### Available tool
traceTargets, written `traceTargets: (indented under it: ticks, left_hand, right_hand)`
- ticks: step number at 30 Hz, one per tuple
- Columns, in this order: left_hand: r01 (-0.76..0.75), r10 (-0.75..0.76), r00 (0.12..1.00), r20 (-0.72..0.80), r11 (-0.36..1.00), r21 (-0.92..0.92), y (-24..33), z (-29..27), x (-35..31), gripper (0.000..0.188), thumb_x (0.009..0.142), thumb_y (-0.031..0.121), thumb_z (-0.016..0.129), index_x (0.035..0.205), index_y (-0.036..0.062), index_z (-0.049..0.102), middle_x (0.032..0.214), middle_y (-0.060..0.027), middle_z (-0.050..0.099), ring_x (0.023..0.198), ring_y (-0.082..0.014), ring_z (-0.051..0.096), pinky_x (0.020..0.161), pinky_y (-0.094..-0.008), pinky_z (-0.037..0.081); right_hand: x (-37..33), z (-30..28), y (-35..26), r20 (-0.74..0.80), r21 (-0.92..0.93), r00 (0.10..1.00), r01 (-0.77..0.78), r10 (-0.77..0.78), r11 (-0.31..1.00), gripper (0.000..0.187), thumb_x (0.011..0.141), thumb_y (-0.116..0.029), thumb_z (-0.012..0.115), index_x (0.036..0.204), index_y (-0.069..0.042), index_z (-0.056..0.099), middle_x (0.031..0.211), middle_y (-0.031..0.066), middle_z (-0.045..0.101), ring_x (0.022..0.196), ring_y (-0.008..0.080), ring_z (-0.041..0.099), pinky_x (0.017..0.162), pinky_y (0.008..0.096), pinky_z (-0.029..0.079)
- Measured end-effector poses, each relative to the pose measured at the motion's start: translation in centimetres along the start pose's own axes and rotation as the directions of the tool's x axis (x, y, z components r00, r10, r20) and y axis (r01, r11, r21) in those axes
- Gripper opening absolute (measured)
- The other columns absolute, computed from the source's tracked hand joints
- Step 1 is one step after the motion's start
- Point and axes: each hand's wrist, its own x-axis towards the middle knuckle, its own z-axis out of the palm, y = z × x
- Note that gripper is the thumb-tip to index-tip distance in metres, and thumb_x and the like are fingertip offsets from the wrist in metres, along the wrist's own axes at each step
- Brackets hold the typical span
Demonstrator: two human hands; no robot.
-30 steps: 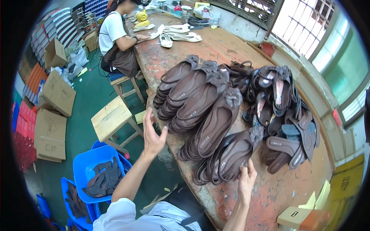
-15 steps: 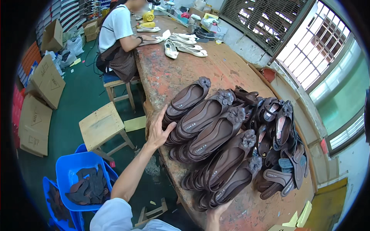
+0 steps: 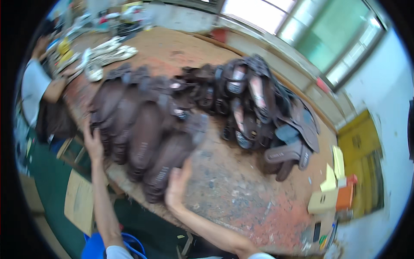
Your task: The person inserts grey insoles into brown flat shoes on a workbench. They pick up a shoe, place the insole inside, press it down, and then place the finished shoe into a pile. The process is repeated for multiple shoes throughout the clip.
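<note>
A packed row of brown flat shoes (image 3: 144, 134) with flower trims at the toes stands stacked near the table's front edge, blurred by motion. At the row's left end, my left hand (image 3: 93, 144) presses against the heels with its fingers stretched along them. My right hand (image 3: 177, 183) is pressed to the right end, its thumb and fingers up against the last stack. Between them the two hands squeeze the row. To the right is a heap of dark brown shoes (image 3: 254, 86), with brown insoles (image 3: 282, 153) at its near side.
White shoes (image 3: 110, 54) lie on the far left of the worktable (image 3: 241, 194), by a seated person (image 3: 36, 86). A wooden stool (image 3: 78, 200) and a blue tub (image 3: 97, 248) stand below. A box (image 3: 323, 200) and yellow papers (image 3: 328, 179) are at the right.
The view has swung right. The row of shoes looks narrower and stands farther from the heap, with a wider gap of tabletop. My right hand shows fully now along the row's right end.
</note>
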Motion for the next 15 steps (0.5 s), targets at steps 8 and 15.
traceTargets:
  ticks: [8, 15]
  left_hand:
    - [0.077, -0.094, 0.988, 0.123, 0.988, 0.137, -13.5, 2.6, 13.9, 0.057, 0.113, 0.02, 0.054, 0.168, 0.0086, 0.041, 0.17, -0.0176, 0.046, 0.157, -0.0365, 0.042, 0.128, -0.0437, 0.033]
    - [0.268, -0.266, 0.963, -0.045, 0.924, 0.274, -8.1, -5.1, 18.7, 0.055, 0.107, 0.016, 0.061, 0.158, -0.0014, 0.052, 0.159, -0.0238, 0.058, 0.148, -0.038, 0.054, 0.122, -0.0426, 0.04]
  right_hand:
    - [4.8, 10.7, -2.5, 0.082, 0.054, 0.996, -0.047, 0.042, 0.997, 0.088, 0.113, -0.054, 0.049, 0.176, -0.008, 0.008, 0.174, 0.0401, 0.006, 0.162, 0.0582, 0.007, 0.132, 0.0632, 0.011]
    - [5.2, 7.8, -5.3, 0.454, 0.1, 0.89, -0.092, 0.037, 0.991, 0.1, 0.109, -0.066, 0.049, 0.175, -0.005, 0.006, 0.176, 0.0366, 0.01, 0.163, 0.0562, 0.011, 0.134, 0.0581, 0.016]
